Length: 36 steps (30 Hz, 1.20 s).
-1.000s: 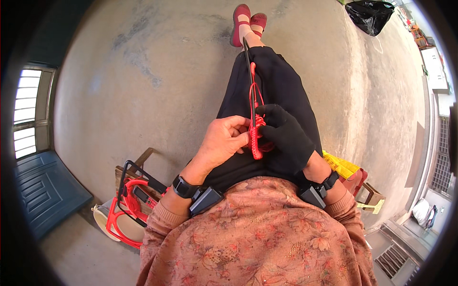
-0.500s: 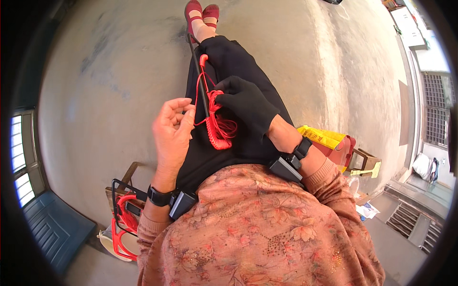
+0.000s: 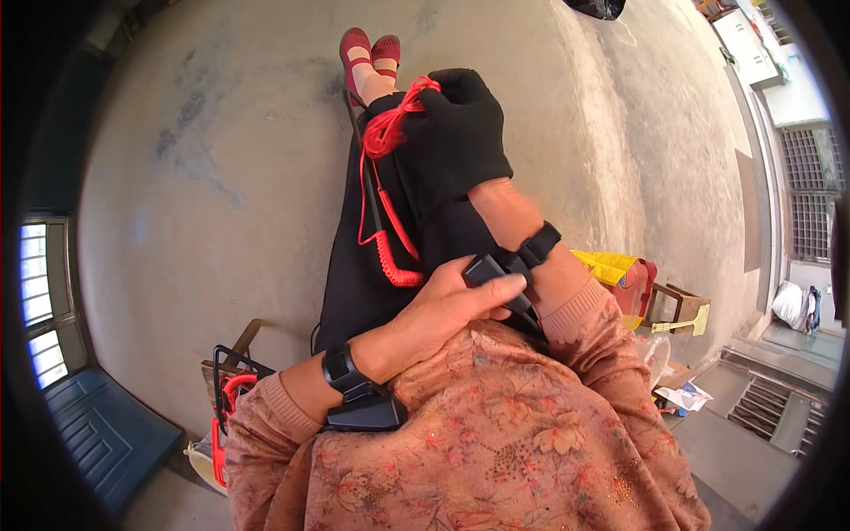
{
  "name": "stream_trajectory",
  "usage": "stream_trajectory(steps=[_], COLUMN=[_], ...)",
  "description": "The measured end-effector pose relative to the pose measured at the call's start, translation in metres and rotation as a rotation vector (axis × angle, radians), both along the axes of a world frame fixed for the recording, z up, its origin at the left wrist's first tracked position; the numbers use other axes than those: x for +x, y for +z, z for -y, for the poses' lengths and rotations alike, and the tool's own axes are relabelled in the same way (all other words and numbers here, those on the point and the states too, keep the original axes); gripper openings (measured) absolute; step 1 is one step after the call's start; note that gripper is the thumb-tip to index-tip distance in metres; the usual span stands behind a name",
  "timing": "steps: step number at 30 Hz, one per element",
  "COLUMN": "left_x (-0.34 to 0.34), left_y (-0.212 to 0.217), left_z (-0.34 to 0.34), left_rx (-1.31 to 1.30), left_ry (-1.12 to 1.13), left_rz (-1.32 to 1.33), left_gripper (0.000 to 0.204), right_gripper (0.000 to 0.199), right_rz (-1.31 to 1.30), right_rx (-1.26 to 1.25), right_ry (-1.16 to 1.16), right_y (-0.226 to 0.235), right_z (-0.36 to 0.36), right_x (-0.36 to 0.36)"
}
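Observation:
My right hand (image 3: pixel 460 128), in a black glove, is raised over my knees and pinches the top of a looped bundle of thin red cord (image 3: pixel 384 133). From the bundle, cord hangs toward a springy red coiled section (image 3: pixel 391 265) lying on my dark trousers. A thin black rod (image 3: pixel 370 195) runs along my leg beside the cord. My bare left hand (image 3: pixel 447 296) is closed around a dark box-shaped device (image 3: pixel 496 276) strapped near my right wrist, its thumb lying across it. A similar dark box (image 3: pixel 367 414) sits by my left wrist.
On my left are a stool (image 3: pixel 241 341) with a black wire frame, red items and a blue panel (image 3: pixel 106 429). On my right stand a red-and-yellow bag (image 3: pixel 624 279) and a small wooden stool (image 3: pixel 677 305). A black bag (image 3: pixel 598 7) lies on the floor far ahead.
My right hand has lifted the cord bundle up and away from my body. My left hand has left the cord and moved right, onto the device at my right wrist.

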<state>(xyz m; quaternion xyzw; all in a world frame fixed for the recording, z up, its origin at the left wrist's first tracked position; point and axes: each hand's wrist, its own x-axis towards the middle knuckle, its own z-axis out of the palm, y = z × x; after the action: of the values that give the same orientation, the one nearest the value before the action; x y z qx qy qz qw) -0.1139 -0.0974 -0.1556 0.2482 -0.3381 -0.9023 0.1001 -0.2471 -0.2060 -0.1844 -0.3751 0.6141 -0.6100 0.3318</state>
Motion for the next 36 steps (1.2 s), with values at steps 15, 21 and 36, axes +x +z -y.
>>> stream_trajectory(steps=[15,21,36], left_x=[0.002,-0.006,0.053], left_y=[0.01,0.018,0.015], left_z=[-0.005,-0.011,0.027], left_rx=[0.416,0.364,-0.121], left_ry=[0.1,0.114,-0.165], left_rz=[0.106,0.145,0.112], left_gripper=[0.037,0.038,0.02], right_gripper=[0.016,0.024,0.013], right_rz=[-1.51,-1.686,0.179], right_rx=[-0.498,-0.619,-0.059], right_ry=[0.499,0.489,0.083], right_y=[-0.014,-0.018,0.027], right_z=[-0.016,-0.016,-0.049], right_x=[0.026,0.033,0.035])
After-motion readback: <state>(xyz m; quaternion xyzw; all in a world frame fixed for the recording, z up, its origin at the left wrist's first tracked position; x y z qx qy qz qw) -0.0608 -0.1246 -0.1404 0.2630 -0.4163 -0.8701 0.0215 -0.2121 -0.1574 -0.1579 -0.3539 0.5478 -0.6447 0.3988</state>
